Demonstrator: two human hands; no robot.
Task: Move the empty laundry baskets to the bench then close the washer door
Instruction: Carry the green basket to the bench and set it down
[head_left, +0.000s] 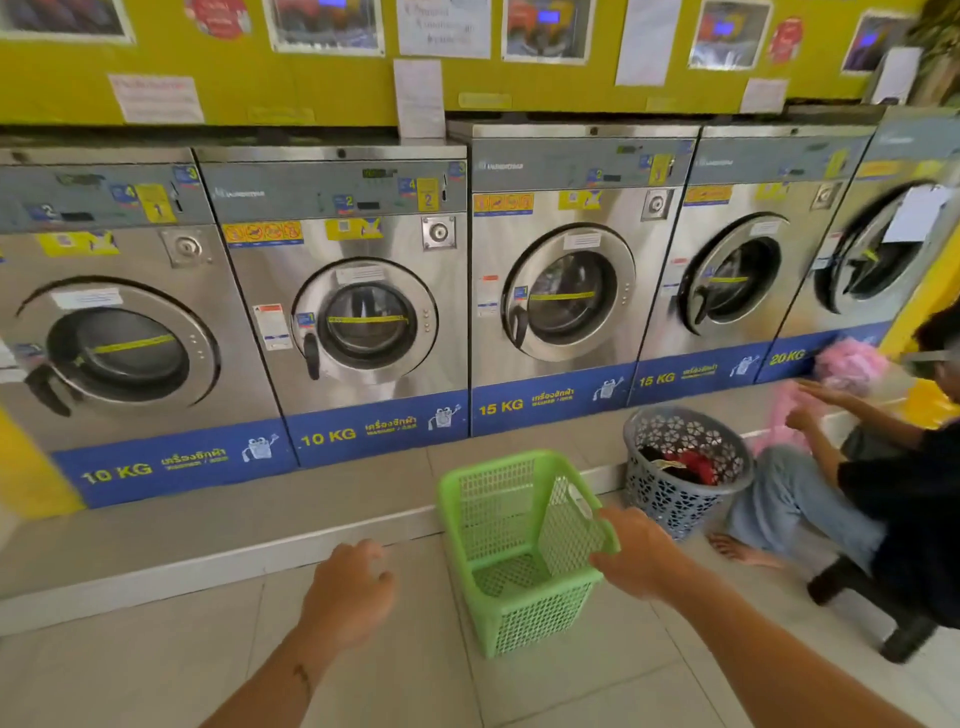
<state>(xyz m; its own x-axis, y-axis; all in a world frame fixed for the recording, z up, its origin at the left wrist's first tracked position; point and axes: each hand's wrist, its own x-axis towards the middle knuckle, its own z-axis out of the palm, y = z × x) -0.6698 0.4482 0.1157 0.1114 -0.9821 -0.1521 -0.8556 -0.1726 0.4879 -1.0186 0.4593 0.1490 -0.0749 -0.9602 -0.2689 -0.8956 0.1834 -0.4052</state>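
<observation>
Head view: the empty green basket (498, 509) sits tilted at lower centre, and the right hand (636, 556) grips its right rim. The left hand (348, 592), just left of it, hovers loosely curled and holds nothing. A grey basket (670, 499) holding clothes stands at centre right, below the washers (363, 322)

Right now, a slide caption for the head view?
Right hand grips the empty green basket by its rim; left hand open beside it, washers behind.

An empty green plastic laundry basket (540, 618), rectangular with mesh walls and handle slots, sits mouth-up on the tiled floor (130, 675) near the step (208, 525).
</observation>
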